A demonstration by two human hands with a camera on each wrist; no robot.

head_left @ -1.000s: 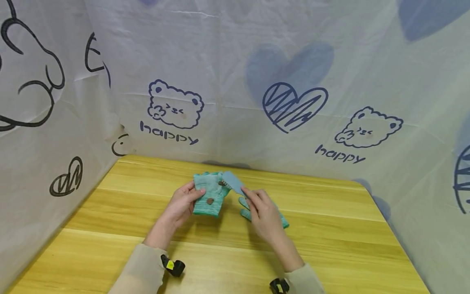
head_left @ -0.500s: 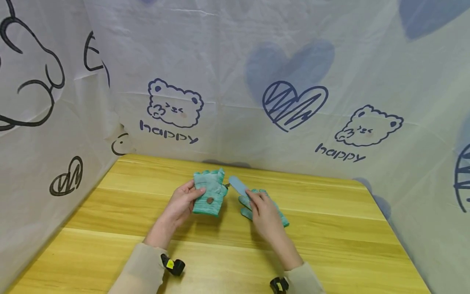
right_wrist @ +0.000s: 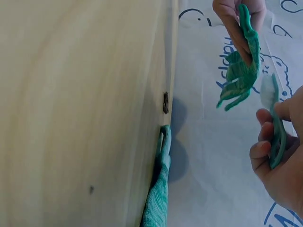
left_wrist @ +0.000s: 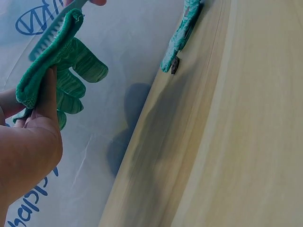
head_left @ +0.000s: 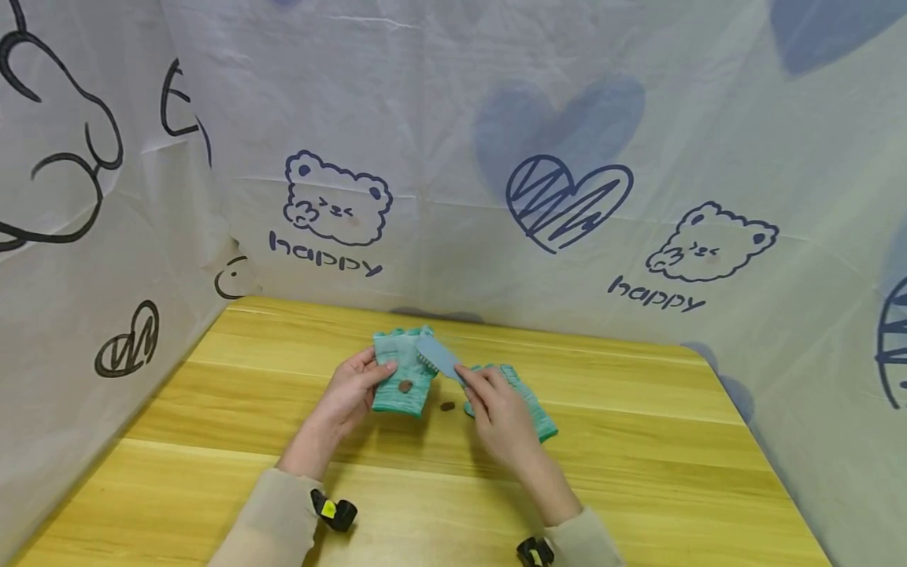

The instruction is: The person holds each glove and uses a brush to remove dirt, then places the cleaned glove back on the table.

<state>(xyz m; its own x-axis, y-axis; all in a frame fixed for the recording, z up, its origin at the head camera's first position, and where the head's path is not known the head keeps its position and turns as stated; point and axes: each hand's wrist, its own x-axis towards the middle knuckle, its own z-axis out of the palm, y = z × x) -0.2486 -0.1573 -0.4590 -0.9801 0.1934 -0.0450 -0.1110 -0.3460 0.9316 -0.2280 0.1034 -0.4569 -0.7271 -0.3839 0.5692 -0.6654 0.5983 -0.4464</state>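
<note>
left hand (head_left: 352, 387) pinching glove (head_left: 402, 353) | right hand (head_left: 505, 417) gripping brush (head_left: 439, 357) | advisable: bracing it taut, sweeping brown lump (head_left: 405, 387) outward lightly

A pale backdrop sheet (head_left: 446, 118) printed with cartoon bears (head_left: 338, 201), blue hearts (head_left: 569, 203) and the word "happy" (head_left: 326, 254) rises behind a yellow wood-grain tabletop (head_left: 659, 465).

A sheeted-off corner, home or studio unclear: a wood-grain desk (head_left: 652, 453) lies beneath the fingers (head_left: 485, 386); pale sheeting (head_left: 442, 134), printed with bears (head_left: 338, 206) and hearts (head_left: 569, 203), hangs beyond and to both sides.
</note>
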